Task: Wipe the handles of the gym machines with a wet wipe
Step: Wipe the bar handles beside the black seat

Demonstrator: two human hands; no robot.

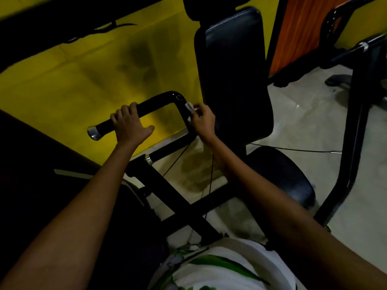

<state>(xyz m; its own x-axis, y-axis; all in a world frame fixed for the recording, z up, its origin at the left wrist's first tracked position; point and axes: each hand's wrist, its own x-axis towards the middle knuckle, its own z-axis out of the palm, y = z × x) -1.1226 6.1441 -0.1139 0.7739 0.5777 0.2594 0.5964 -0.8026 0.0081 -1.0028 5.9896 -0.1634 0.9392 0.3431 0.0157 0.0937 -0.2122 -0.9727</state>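
Note:
A glossy black bent handle (160, 101) with a chrome end cap (93, 132) sticks out from the gym machine in the middle of the view. My left hand (129, 124) grips its straight part near the cap, fingers curled over the top. My right hand (202, 120) pinches a small white wet wipe (189, 107) and holds it against the handle just below the bend. A second black handle (167, 150) with a chrome ring lies lower, under my hands.
The machine's black backrest pad (232, 70) and round seat (282, 174) stand right of the handle. A yellow wall (73, 80) lies behind. Thin black cables (211, 181) hang below. A black frame leg (356, 126) and an orange panel (299, 30) are at the right.

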